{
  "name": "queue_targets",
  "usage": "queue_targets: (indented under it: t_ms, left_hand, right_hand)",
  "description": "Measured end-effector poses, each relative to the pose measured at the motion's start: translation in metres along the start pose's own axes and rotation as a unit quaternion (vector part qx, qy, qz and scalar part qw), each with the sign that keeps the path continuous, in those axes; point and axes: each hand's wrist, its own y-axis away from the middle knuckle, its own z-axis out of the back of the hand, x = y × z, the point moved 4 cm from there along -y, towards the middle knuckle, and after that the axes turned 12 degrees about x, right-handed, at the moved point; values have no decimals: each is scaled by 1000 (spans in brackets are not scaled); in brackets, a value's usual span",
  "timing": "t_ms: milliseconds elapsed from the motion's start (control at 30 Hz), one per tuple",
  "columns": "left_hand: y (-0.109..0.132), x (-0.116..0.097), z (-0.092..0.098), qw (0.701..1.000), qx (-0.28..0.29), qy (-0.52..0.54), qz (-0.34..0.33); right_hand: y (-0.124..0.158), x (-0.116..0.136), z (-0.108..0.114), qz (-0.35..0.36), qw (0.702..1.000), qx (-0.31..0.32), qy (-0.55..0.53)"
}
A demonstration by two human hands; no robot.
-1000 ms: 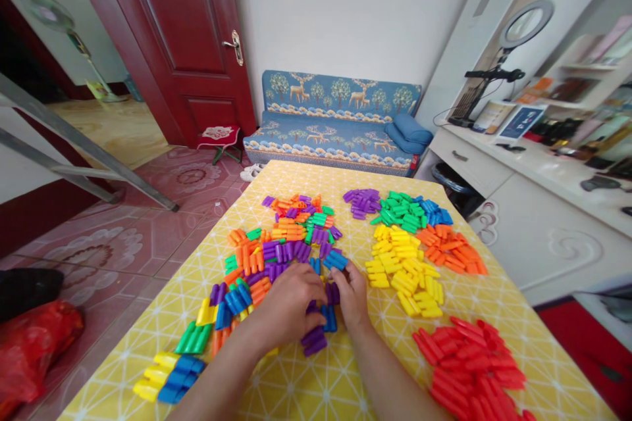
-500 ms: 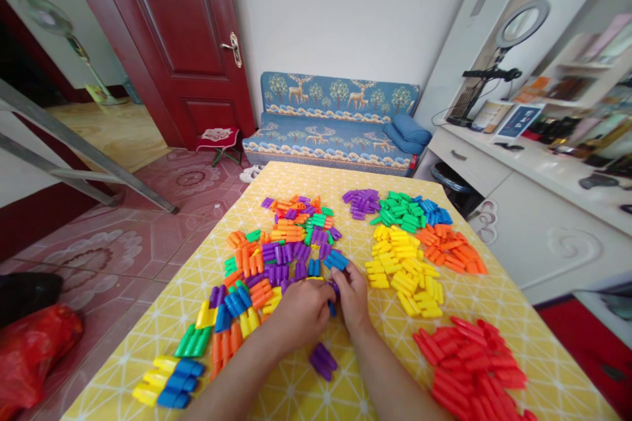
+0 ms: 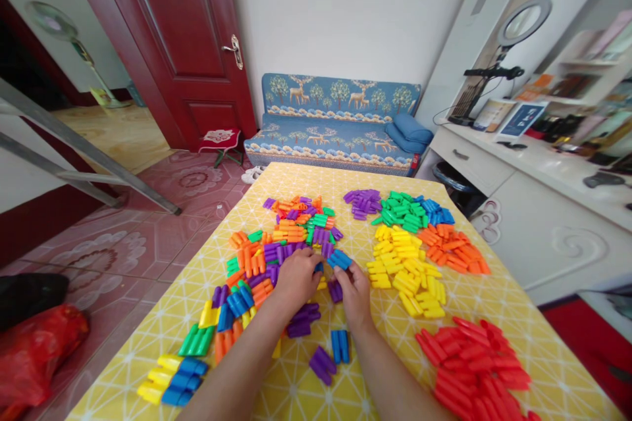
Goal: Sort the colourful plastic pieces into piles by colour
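Note:
Many coloured plastic blocks lie on a table with a yellow patterned cloth [image 3: 306, 177]. My left hand [image 3: 296, 278] reaches into the mixed pile [image 3: 276, 243], fingers curled over purple and blue pieces; what it grips is hidden. My right hand [image 3: 353, 293] sits beside it, fingers pinched on a purple block [image 3: 336, 289]. A blue block [image 3: 340, 345] and a purple block [image 3: 322, 364] lie between my forearms. Another purple cluster [image 3: 302, 320] lies under my left wrist.
Sorted heaps sit on the right: purple [image 3: 363, 202], green [image 3: 402, 209], blue [image 3: 437, 212], yellow [image 3: 407, 270], orange [image 3: 454, 250], red [image 3: 476, 368]. A blue-yellow cluster [image 3: 172, 378] lies near the front left edge. Beyond are a sofa [image 3: 336, 122], a red door [image 3: 182, 46] and a white counter [image 3: 538, 197].
Both hands moved forward into the mixed pile. A blue block now lies on the cloth between my forearms, and a purple cluster shows under my left wrist.

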Motion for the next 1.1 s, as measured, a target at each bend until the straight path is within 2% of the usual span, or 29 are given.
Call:
queue_targets:
  t_ms: [100, 200, 300, 367, 433, 533, 667, 767, 867, 933, 1000, 1100]
  left_hand:
    - [-1, 2, -4, 1000, 1, 15, 17]
    - [-1, 5, -3, 996, -39, 86, -2]
    - [0, 10, 0, 969, -81, 231, -37]
    - [0, 12, 1, 944, -83, 316, -53]
    - [2, 14, 2, 929, -76, 359, -58]
    - [6, 14, 4, 937, -48, 340, -64]
    - [12, 7, 3, 962, 13, 244, -119]
    - [11, 7, -1, 975, -7, 201, -99]
    - [7, 8, -5, 971, -31, 226, -75]
    - [5, 10, -5, 950, -43, 301, -68]
    - [4, 12, -4, 908, -49, 410, -73]
    - [2, 14, -6, 842, -36, 531, -88]
  right_hand:
    - [0, 0, 0, 1, 1000, 2, 0]
    - [-1, -1, 0, 3, 1000, -1, 3]
    - [-2, -1, 0, 6, 1000, -15, 11]
    - [-3, -1, 0, 7, 1000, -19, 22]
    - [-4, -1, -1, 8, 999, -16, 27]
    - [-5, -3, -2, 11, 1000, -6, 23]
    - [-5, -6, -2, 14, 1000, 6, 25]
    - [-5, -6, -3, 10, 999, 20, 36]
    - [-6, -3, -5, 11, 999, 27, 20]
    - [-5, -1, -4, 19, 1000, 8, 1]
    - [-5, 1, -4, 25, 1000, -5, -5]
    - [-3, 0, -6, 4, 1000, 30, 9]
